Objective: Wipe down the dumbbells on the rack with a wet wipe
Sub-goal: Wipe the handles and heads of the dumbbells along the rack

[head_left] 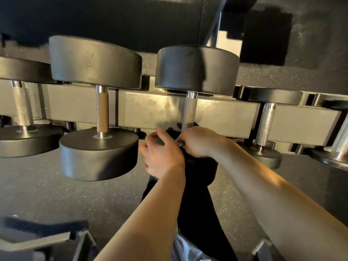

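Going left to right, the dumbbells on the rack (131,110) at nine and ten o'clock show no sign of wiping, though dampness cannot be judged. At centre the left hand (162,153) hangs with fingers loosely curled and apart, holding nothing. Just beside it the right hand (197,141) pinches a wet wipe (179,143) at the base of the middle dumbbell's handle (189,113), so most work seems left; no writing is readable.

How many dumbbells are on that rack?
5 show. From the left: one cut off by the edge, one with a brownish handle, one at the hands, a smaller one, and one barely showing at the right edge. More may sit out of view.
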